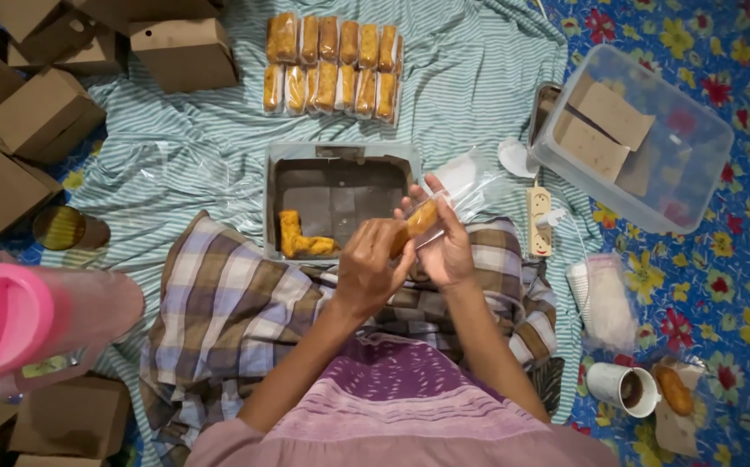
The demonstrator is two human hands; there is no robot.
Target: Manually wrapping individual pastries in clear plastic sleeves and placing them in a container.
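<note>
Golden pastry (421, 218) half hidden by both hands' fingers (409, 207).

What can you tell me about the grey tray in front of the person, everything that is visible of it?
The grey tray is a shallow rectangular pan, dull grey and metal-looking, with a low raised rim and a darker, stained floor. It lies flat on the striped cloth, just beyond the person's knees. It is nearly empty: only a few golden fried pieces lie in its near left corner. The left hand and right hand, which hold a piece in a clear bag, cover its near right corner.
</note>
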